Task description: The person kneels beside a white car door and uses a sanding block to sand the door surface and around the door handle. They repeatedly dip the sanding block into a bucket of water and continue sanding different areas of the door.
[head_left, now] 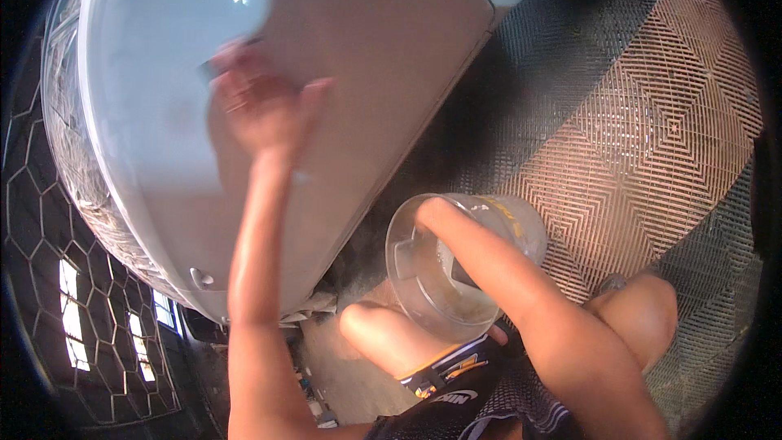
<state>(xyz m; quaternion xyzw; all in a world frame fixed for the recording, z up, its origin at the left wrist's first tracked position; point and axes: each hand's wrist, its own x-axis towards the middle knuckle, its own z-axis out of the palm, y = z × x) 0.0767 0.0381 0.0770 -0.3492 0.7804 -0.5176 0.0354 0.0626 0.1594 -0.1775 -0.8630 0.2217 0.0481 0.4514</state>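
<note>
My left hand lies against a glossy pale grey car body panel. It is blurred, and a small dark edge shows under its fingers. My right hand reaches down into a clear plastic tub standing on the floor by my knees. Its fingers are bent inside the tub, near a dark block at the bottom. Whether they grip the block is unclear.
The floor is grid tiling in dark grey and brown patches. My bare knees are bent close under the panel. The car's lower edge hangs near my left forearm. A honeycomb light pattern reflects at the left.
</note>
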